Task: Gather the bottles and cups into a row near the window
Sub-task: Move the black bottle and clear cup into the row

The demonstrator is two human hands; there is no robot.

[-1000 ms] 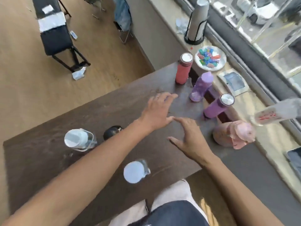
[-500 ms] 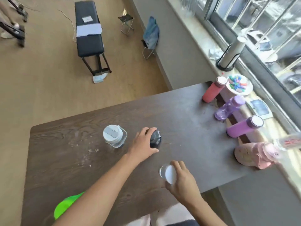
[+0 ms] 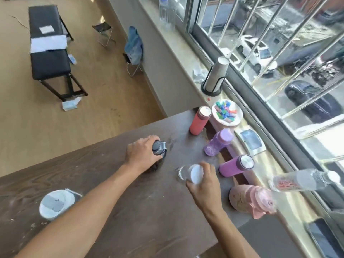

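My left hand (image 3: 142,153) grips a dark bottle with a black lid (image 3: 159,148) in the middle of the brown table (image 3: 130,220). My right hand (image 3: 202,185) holds a clear bottle with a white cap (image 3: 189,173) just right of it. Along the table's window edge stand a red bottle (image 3: 200,122), a light purple bottle (image 3: 218,142), a magenta bottle (image 3: 235,165) and a pink jug (image 3: 251,201). A clear cup with a white-grey lid (image 3: 55,203) stands far left on the table.
On the sill (image 3: 264,164) lie a clear bottle with red print (image 3: 301,180), a plate of coloured bits (image 3: 227,112), a cup stack in a black holder (image 3: 216,75) and a small tray (image 3: 250,141). A black bench (image 3: 49,51) and folding stools stand on the floor beyond.
Both hands dropped from mid-air onto bottles: left took the dark one, right the clear white-capped one. Both bottles have since shifted toward the window row. The camera view swung.
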